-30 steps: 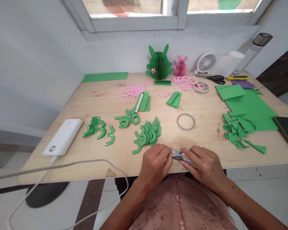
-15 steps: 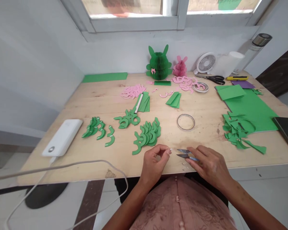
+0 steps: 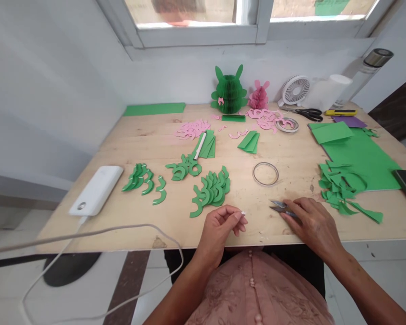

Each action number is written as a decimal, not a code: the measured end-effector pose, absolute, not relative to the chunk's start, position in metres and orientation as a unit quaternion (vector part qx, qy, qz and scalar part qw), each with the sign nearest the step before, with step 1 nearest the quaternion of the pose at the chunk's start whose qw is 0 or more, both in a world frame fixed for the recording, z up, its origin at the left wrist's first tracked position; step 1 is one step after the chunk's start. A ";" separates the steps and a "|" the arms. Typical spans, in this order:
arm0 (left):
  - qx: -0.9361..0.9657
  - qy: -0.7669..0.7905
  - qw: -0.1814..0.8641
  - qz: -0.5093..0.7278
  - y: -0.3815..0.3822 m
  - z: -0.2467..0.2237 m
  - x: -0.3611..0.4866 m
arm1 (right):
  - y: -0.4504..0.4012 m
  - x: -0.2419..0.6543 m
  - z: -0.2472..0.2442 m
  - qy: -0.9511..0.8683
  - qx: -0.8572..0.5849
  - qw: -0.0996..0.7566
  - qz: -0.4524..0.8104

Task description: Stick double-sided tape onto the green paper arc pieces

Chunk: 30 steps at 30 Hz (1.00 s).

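Observation:
My left hand (image 3: 225,225) pinches a tiny white piece (image 3: 243,213) between thumb and forefinger, close to the table's front edge. To its right, my right hand (image 3: 309,221) is closed on small thread snips (image 3: 282,208), whose blades point left and stand slightly apart over the wood. Just beyond my left hand lies a pile of green curved paper pieces (image 3: 211,189). A thin tape ring (image 3: 265,174) lies flat behind the snips. Farther left are a single green curved piece with white strips (image 3: 160,192) and a cluster of similar ones (image 3: 138,178).
A white power bank (image 3: 96,190) with a cable sits at the left. Green scraps (image 3: 338,185) and green sheets (image 3: 362,153) lie at the right. Green (image 3: 229,92) and pink (image 3: 259,95) paper figures, a fan (image 3: 296,90) and black scissors (image 3: 309,113) stand or lie at the back.
My right hand has moved right with the snips, away from my left hand, and come down toward the table. My left hand keeps its pinch. The view has shifted slightly.

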<state>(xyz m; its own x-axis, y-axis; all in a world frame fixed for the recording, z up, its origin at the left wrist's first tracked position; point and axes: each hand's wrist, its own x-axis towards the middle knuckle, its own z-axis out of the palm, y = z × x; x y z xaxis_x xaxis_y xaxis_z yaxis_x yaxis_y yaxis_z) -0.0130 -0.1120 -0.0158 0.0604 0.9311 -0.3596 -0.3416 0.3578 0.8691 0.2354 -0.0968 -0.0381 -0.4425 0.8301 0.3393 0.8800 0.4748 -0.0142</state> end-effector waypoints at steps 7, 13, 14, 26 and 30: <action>0.286 0.489 0.666 0.485 -0.115 -0.009 -0.018 | -0.089 0.240 -0.039 -0.831 -0.515 0.195 -0.077; 0.293 0.505 0.647 0.490 -0.117 -0.004 -0.021 | -0.095 0.196 -0.019 -0.783 -0.512 0.323 0.145; 0.295 0.507 0.645 0.490 -0.118 -0.003 -0.021 | -0.096 0.185 -0.015 -0.772 -0.507 0.333 0.193; 0.312 0.516 0.616 0.507 -0.120 -0.004 -0.031 | -0.094 0.125 0.001 -0.716 -0.465 0.341 0.394; 0.318 0.515 0.614 0.507 -0.119 -0.004 -0.030 | -0.096 0.121 0.002 -0.711 -0.468 0.339 0.400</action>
